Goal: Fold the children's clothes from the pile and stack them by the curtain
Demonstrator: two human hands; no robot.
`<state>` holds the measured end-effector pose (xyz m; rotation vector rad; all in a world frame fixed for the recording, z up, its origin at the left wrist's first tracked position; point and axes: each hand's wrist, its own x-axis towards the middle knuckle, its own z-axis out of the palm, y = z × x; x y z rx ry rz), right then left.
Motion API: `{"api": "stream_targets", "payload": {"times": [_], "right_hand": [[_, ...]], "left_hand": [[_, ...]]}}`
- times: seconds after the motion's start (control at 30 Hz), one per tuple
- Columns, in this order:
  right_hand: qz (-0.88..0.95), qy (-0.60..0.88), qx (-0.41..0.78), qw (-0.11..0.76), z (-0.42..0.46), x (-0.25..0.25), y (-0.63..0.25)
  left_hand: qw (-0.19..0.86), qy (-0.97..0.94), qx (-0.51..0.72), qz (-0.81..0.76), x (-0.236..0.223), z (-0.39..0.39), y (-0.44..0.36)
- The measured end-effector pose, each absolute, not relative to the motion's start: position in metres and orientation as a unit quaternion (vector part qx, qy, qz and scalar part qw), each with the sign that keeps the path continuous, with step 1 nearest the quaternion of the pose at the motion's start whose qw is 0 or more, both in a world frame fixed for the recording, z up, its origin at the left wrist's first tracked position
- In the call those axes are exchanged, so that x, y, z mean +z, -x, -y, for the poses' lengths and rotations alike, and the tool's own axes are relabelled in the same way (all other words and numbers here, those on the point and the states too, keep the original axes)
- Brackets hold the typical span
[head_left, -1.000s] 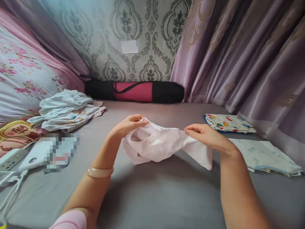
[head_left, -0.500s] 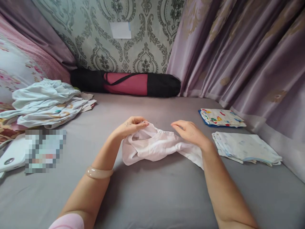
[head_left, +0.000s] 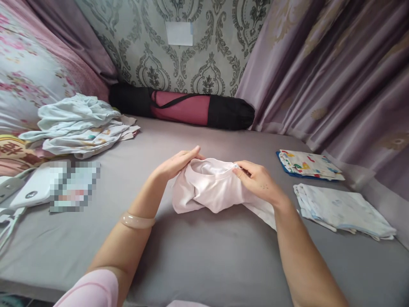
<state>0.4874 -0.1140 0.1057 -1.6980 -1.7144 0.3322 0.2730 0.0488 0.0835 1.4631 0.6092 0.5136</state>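
Note:
A small pale pink baby top is bunched in front of me, its neckline raised and one sleeve trailing right beneath my right wrist. My left hand holds the left side of the neckline, thumb pointing up and the fingers partly hidden by the cloth. At the right end of the collar, my right hand pinches the edge between thumb and fingers, near a small snap.
A grey-sheeted bed lies beneath. Crumpled clothes, a white power bank and a blurred flat object are left. Folded patterned clothes and folded white clothes lie right; a black-and-red roll bag is behind.
My right hand has come onto the collar and closed on it; it was apart from the cloth. My left thumb has lifted upward. The neckline is now stretched wider, and the view has shifted.

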Motion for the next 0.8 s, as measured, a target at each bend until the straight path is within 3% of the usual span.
{"api": "stream_targets", "payload": {"times": [0.1,0.47,0.8], "right_hand": [[0.642,0.663,0.108,0.369,0.119,0.113,-0.492],[0.596,0.705,0.055,0.380,0.131,0.119,-0.517],[0.590,0.699,0.043,0.401,0.140,0.124,-0.541]], "left_hand": [[0.711,-0.640,0.146,-0.251,0.088,-0.054,-0.267],[0.668,-0.710,0.133,-0.181,0.095,-0.053,-0.256],[0.657,-0.687,0.245,-0.189,0.110,-0.043,-0.254]]}}
